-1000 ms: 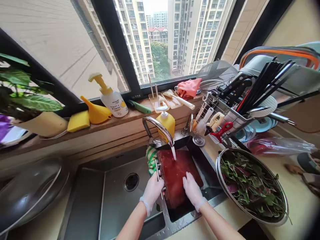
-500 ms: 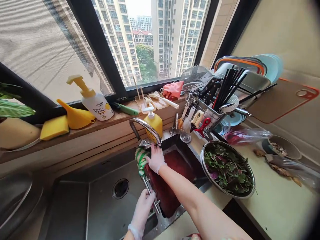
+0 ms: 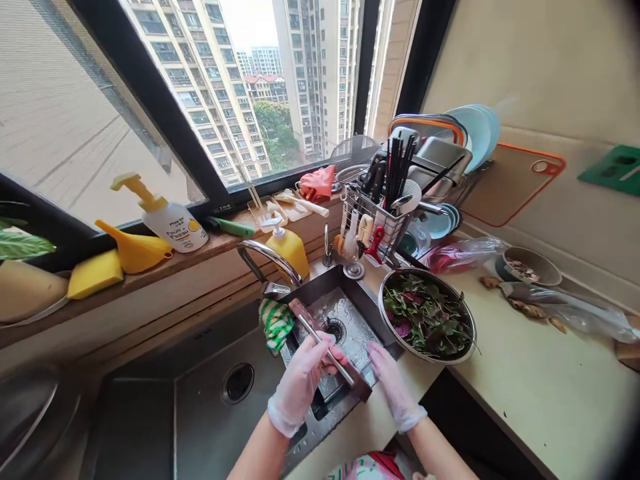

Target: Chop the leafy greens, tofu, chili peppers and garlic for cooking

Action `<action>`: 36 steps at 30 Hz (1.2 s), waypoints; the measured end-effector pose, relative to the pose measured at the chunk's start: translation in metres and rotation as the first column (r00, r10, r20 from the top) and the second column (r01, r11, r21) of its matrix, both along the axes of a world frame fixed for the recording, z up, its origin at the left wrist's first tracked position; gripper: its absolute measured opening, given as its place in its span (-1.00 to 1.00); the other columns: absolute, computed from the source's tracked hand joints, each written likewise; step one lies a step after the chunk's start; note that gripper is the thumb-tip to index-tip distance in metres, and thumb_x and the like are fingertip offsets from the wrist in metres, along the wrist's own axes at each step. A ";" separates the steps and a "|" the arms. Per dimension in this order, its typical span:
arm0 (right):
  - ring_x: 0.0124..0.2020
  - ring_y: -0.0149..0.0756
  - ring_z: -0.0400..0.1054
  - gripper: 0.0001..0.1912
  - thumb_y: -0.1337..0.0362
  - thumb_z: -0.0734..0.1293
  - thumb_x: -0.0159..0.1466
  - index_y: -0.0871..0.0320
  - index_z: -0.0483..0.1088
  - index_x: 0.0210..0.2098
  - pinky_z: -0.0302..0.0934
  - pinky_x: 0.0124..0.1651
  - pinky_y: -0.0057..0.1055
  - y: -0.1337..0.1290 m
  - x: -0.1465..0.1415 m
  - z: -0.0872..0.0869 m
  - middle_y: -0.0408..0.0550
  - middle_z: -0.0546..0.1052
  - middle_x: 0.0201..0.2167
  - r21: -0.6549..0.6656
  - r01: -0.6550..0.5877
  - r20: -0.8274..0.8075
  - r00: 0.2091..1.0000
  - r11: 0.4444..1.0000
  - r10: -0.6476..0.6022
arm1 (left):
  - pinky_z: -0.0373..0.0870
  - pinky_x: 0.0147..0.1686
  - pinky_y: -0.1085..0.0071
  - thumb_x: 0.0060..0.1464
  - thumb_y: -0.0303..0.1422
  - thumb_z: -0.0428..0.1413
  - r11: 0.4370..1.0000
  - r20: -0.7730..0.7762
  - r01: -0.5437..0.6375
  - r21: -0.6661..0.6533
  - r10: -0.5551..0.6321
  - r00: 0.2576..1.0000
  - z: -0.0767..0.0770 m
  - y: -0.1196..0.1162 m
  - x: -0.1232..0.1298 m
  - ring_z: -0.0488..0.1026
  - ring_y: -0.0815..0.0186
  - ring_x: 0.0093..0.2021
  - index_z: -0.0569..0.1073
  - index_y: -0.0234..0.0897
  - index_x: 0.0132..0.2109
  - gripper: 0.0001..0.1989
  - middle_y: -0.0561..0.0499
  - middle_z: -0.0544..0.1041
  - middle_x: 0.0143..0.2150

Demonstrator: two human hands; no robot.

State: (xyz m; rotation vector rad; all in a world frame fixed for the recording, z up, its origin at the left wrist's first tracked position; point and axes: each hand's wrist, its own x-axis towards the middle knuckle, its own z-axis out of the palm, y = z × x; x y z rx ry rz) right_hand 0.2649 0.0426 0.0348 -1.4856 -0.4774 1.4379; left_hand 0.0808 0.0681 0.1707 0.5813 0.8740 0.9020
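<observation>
A reddish-brown board with a metal bar handle is held up on edge above the right sink basin. My left hand, in a clear glove, is wrapped round the bar. Also gloved, my right hand is just right of the board with its fingers stretched out and nothing in it. Wet metal and a drain show in the basin behind the board. A green and white striped cloth hangs on the divider beside the chrome faucet.
A metal bowl of leafy greens stands right of the basin. Behind it is a rack with chopsticks, knives and dishes. A yellow pump bottle stands behind the faucet. The larger sink basin lies to the left.
The board has been lifted and turned on edge, uncovering the basin. My right hand has moved from the faucet area down to the board's right side. The view has shifted right.
</observation>
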 end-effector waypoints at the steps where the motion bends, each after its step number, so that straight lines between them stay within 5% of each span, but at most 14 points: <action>1: 0.09 -0.15 0.28 -0.41 0.02 0.44 -0.06 0.17 0.39 -0.09 0.05 0.21 -0.22 -0.006 0.009 0.004 0.08 0.45 0.01 -0.017 0.046 -0.137 0.989 0.999 -0.048 | 0.27 -0.40 0.47 0.01 -0.17 0.14 0.999 -0.033 0.031 0.022 -0.031 0.999 0.011 -0.001 0.002 0.46 0.29 -0.32 0.32 -0.26 -0.22 -0.71 0.00 0.47 -0.38; 6: -0.10 -0.21 0.43 -0.56 0.07 0.38 0.09 0.10 0.32 -0.10 0.29 0.00 -0.23 -0.021 0.057 0.021 0.03 0.51 -0.17 -0.184 0.196 -0.543 0.797 0.963 -0.266 | 0.17 -0.57 0.52 -0.02 -0.13 0.13 0.994 -0.256 0.065 0.087 -0.041 0.966 0.063 -0.027 -0.019 0.45 0.29 -0.43 0.32 -0.28 -0.27 -0.69 0.00 0.46 -0.44; 10: -0.23 -0.25 0.46 -0.80 0.31 0.23 0.21 0.15 0.32 -0.16 0.41 -0.16 -0.24 -0.007 0.086 0.029 -0.02 0.51 -0.29 -0.255 0.377 -0.554 0.698 0.890 -0.454 | 0.16 -0.58 0.51 -0.04 -0.09 0.12 0.991 -0.352 0.010 0.134 0.038 0.935 0.091 -0.058 -0.038 0.36 0.36 -0.56 0.33 -0.28 -0.37 -0.68 0.07 0.39 -0.57; 15: -0.23 -0.25 0.45 -0.62 0.54 0.10 0.09 0.22 0.30 -0.12 0.46 -0.26 -0.19 0.010 0.096 0.032 -0.01 0.51 -0.24 -0.293 0.467 -0.545 0.636 0.835 -0.547 | 0.16 -0.66 0.50 -0.08 -0.06 0.13 0.997 -0.436 0.045 0.060 -0.015 0.900 0.104 -0.086 -0.040 0.23 0.42 -0.68 0.29 -0.27 -0.47 -0.65 0.11 0.29 -0.67; 22: -0.18 -0.21 0.45 -0.51 0.59 0.10 -0.01 0.25 0.31 -0.10 0.47 -0.27 -0.16 0.004 0.104 0.030 0.00 0.52 -0.21 -0.267 0.454 -0.512 0.680 0.850 -0.525 | 0.18 -0.66 0.49 -0.15 -0.01 0.17 0.999 -0.473 -0.048 0.020 0.052 0.880 0.102 -0.114 -0.038 0.16 0.45 -0.69 0.26 -0.25 -0.53 -0.59 0.14 0.23 -0.70; 36: -0.21 -0.18 0.47 -0.57 0.60 0.11 -0.04 0.26 0.34 -0.20 0.46 -0.27 -0.15 -0.017 0.109 0.029 0.04 0.54 -0.27 -0.263 0.429 -0.479 0.720 0.864 -0.503 | 0.17 -0.63 0.50 -0.15 0.03 0.17 1.000 -0.437 0.007 0.008 -0.003 0.899 0.053 -0.146 -0.043 0.18 0.46 -0.67 0.24 -0.25 -0.47 -0.56 0.15 0.25 -0.68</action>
